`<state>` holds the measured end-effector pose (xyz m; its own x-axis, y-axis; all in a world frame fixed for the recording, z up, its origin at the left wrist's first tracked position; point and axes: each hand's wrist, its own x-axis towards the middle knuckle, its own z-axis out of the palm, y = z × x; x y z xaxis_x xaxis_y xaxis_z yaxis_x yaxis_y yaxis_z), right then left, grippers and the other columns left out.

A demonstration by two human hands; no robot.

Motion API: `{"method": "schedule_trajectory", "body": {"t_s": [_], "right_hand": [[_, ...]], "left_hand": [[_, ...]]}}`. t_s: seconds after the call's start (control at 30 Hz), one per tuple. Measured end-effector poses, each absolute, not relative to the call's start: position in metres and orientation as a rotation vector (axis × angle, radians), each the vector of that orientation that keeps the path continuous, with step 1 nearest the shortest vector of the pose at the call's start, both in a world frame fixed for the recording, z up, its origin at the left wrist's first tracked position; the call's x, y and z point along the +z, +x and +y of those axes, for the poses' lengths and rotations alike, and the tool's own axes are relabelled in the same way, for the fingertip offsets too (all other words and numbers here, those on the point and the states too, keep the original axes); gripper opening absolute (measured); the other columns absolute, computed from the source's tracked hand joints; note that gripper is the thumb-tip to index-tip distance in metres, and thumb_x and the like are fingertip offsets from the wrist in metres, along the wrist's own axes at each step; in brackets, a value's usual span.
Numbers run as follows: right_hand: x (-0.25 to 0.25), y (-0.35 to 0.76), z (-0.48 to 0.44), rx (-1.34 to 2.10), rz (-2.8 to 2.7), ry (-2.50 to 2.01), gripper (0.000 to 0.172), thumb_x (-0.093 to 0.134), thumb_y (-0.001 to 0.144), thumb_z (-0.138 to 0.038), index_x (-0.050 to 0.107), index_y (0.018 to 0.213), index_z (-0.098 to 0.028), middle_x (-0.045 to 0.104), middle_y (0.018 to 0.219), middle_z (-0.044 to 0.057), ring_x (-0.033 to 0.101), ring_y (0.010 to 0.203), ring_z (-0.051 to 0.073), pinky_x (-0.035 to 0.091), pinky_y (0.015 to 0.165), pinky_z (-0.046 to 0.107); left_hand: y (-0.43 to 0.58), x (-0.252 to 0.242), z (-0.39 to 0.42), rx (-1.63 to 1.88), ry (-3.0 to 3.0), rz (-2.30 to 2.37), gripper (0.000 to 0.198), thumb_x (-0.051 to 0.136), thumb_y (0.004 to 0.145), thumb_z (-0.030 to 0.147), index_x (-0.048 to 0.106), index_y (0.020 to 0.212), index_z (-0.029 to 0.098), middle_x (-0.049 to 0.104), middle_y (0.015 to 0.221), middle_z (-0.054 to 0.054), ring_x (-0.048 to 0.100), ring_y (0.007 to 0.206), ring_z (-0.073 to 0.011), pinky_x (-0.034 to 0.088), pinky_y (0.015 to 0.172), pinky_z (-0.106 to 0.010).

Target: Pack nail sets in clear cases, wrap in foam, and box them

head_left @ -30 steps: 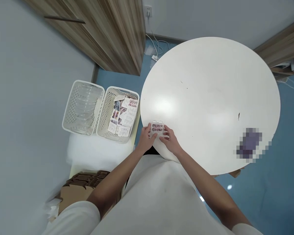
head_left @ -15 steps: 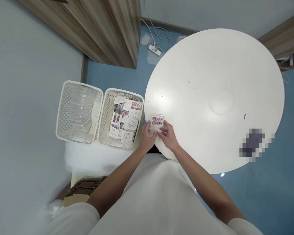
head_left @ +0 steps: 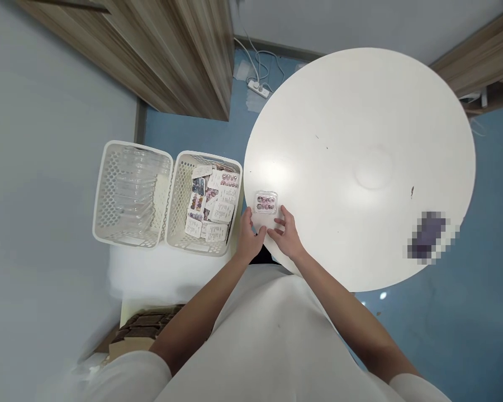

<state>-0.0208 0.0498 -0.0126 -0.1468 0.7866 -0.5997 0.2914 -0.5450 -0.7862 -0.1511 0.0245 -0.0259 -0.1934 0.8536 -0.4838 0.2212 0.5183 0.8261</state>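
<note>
A small clear plastic case (head_left: 266, 201) with rows of pink and dark press-on nails lies on the near left edge of the round white table (head_left: 360, 167). Its clear near half reaches towards me. My left hand (head_left: 248, 237) pinches that near half from the left, thumb against fingers. My right hand (head_left: 288, 235) grips it from the right with curled fingers. Both hands rest on the table rim close to my body.
Left of the table stand two white perforated baskets: one (head_left: 109, 190) with clear plastic cases, the other (head_left: 180, 195) with several printed nail cards. Brown cardboard boxes (head_left: 145, 329) lie by my left arm. A wooden cabinet (head_left: 171, 56) and a power strip (head_left: 257, 88) are behind.
The case now lies flatter and a little farther from me, and my fingers have slid back from its top to its near half. The view shifted slightly.
</note>
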Motion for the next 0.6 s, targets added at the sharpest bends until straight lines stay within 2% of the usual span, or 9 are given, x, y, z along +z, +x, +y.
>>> {"method": "schedule_trajectory", "body": {"t_s": [0.17,0.3,0.37,0.43,0.53,0.6], "right_hand": [[-0.003,0.0,0.031,1.808,-1.28,-1.828,0.079,0.057,0.071,-0.034,0.011,0.136,-0.033,0.008,0.143,0.006,0.036,0.12,0.023,0.041,0.091,0.04],[0.008,0.026,0.016,1.882,-1.389,-1.883,0.08,0.059,0.068,-0.038,0.017,0.135,-0.031,-0.004,0.146,0.004,0.024,0.128,0.025,0.032,0.098,0.043],[0.017,0.039,0.009,1.93,-1.401,-1.852,0.078,0.059,0.068,-0.039,0.02,0.135,-0.031,-0.003,0.146,0.004,0.026,0.128,0.024,0.032,0.099,0.04],[0.028,0.054,0.002,1.981,-1.372,-1.804,0.073,0.057,0.07,-0.039,0.023,0.134,-0.029,0.004,0.146,0.005,0.037,0.121,0.022,0.036,0.096,0.037],[0.041,0.077,-0.007,2.029,-1.367,-1.728,0.063,0.056,0.07,-0.038,0.034,0.129,-0.027,0.031,0.138,0.008,0.051,0.106,0.02,0.041,0.089,0.035],[0.045,0.093,-0.014,2.034,-1.403,-1.676,0.057,0.056,0.07,-0.037,0.041,0.124,-0.026,0.042,0.13,0.007,0.055,0.099,0.018,0.042,0.087,0.035]], "left_hand": [[-0.149,-0.025,0.011,0.699,0.908,1.723,0.068,0.051,0.079,0.033,0.015,0.136,0.026,0.023,0.141,-0.007,0.027,0.128,-0.0218,0.032,0.101,-0.038],[-0.144,-0.019,0.002,0.63,0.926,1.705,0.071,0.052,0.077,0.042,0.017,0.136,0.023,0.022,0.142,-0.01,0.027,0.128,-0.0253,0.032,0.099,-0.039],[-0.138,-0.013,-0.004,0.595,0.933,1.677,0.071,0.053,0.076,0.045,0.022,0.135,0.022,0.024,0.141,-0.011,0.03,0.126,-0.0263,0.033,0.097,-0.038],[-0.131,-0.005,-0.012,0.577,0.938,1.638,0.068,0.054,0.075,0.045,0.028,0.133,0.021,0.029,0.139,-0.012,0.039,0.12,-0.0257,0.038,0.093,-0.036],[-0.115,0.01,-0.026,0.559,0.99,1.612,0.061,0.055,0.073,0.044,0.039,0.127,0.02,0.039,0.132,-0.012,0.052,0.105,-0.0228,0.042,0.086,-0.033],[-0.103,0.021,-0.039,0.535,1.037,1.614,0.059,0.055,0.072,0.044,0.043,0.123,0.018,0.045,0.127,-0.012,0.055,0.098,-0.0214,0.042,0.084,-0.032]]}}
